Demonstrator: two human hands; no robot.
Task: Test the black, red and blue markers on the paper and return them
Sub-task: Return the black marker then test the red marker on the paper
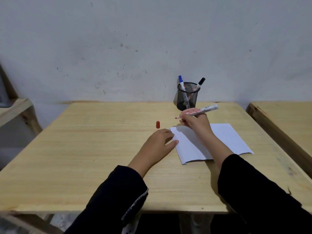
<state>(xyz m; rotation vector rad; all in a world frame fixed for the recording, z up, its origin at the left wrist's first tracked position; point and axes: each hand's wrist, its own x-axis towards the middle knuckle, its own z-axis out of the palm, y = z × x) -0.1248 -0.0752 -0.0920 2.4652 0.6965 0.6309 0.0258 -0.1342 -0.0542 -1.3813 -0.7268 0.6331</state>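
My right hand (pixel 194 121) grips the uncapped red marker (pixel 205 110) above the far left corner of the white paper (pixel 226 137), red tip pointing left. Its red cap (pixel 158 124) stands on the wooden table (pixel 101 141) just left of the paper. My left hand (pixel 161 141) rests flat on the table, fingers spread, fingertips touching the paper's left edge. A short dark mark sits at the paper's top left corner. The blue marker (pixel 181 81) and the black marker (pixel 200 81) stand capped in the black mesh pen holder (pixel 187 97) at the table's back edge.
A stained grey wall rises right behind the table. A second wooden table (pixel 283 119) stands to the right across a narrow gap. Another wooden piece (pixel 15 108) sits at the far left.
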